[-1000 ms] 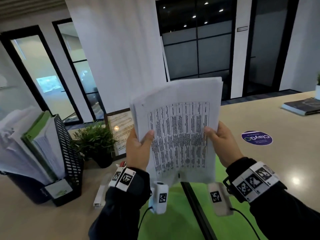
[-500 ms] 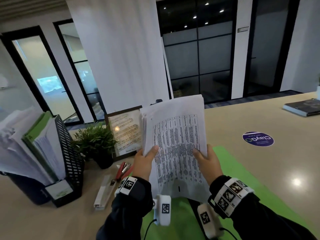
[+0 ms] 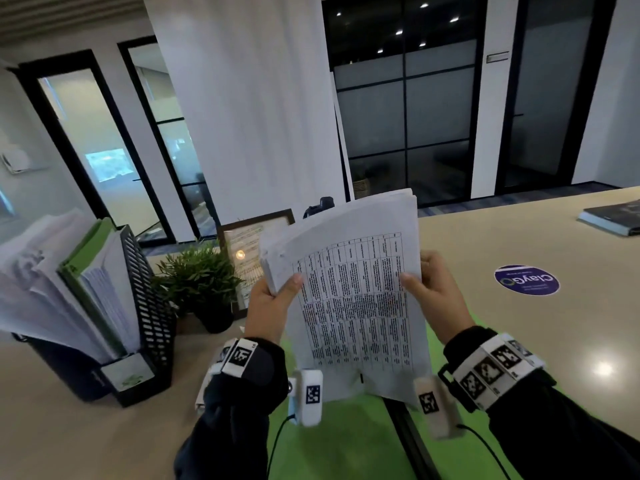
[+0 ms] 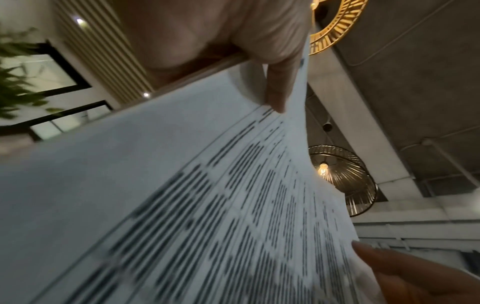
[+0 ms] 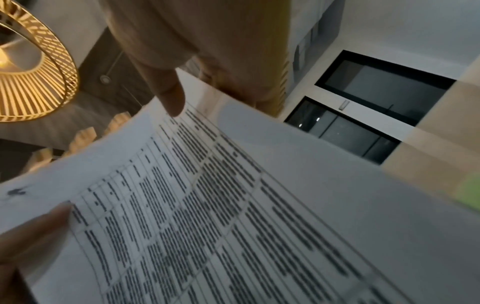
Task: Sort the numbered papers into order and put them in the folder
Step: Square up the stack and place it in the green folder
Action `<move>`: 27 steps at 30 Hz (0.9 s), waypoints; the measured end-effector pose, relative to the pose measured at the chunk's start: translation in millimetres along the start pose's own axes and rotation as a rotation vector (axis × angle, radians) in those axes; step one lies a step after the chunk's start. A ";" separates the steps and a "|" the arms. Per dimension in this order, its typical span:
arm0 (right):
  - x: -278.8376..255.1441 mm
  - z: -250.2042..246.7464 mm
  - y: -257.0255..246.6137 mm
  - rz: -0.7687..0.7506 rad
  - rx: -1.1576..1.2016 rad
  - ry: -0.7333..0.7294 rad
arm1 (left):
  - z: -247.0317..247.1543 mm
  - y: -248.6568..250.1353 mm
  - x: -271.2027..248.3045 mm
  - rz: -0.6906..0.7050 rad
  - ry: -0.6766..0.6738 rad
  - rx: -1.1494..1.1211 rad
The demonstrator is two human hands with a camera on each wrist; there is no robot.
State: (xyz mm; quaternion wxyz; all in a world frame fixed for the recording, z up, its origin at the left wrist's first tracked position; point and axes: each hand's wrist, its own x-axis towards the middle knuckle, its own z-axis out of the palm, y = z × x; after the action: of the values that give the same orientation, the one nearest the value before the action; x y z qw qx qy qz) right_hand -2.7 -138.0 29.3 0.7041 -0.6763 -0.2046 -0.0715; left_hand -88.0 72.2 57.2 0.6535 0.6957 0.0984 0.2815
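Papers [image 3: 349, 299] stand upright over the green folder [image 3: 346, 441], left hand [image 3: 268, 308] and right hand [image 3: 438, 299] each pinching a side edge. Thin and floppy, the sheets likely slip apart; holding both edges suits them.

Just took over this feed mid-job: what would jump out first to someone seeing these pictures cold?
The stack of printed papers, held upright in mid-air at the centre, gripped by the left hand and the right hand at its side edges. Beneath it lies the open green folder on the table. At far left stands a black file rack stuffed with documents, a small potted plant beside it.
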 end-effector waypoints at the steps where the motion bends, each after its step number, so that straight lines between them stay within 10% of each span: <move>1: 4.3 0.1 -6.7 -0.004 0.007 -0.039 | -2.0 6.4 3.6 0.038 -0.008 0.011; 12: 5.8 0.2 -18.6 0.033 -0.268 0.029 | -20.3 72.9 27.9 0.527 -0.068 0.368; 20: 32.8 -13.2 -97.3 -0.341 -0.972 -0.106 | 7.6 112.1 26.4 0.375 -0.482 0.651; 27: 19.2 -22.0 -77.4 -0.370 -0.921 0.055 | 19.5 58.8 28.7 0.256 -0.113 0.409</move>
State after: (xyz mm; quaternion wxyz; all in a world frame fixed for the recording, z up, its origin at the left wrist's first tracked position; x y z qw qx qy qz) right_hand -10.3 -162.0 108.0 0.3130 -0.8672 -0.2496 -0.2960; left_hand -67.8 62.6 121.7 0.4624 0.8349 0.0278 0.2971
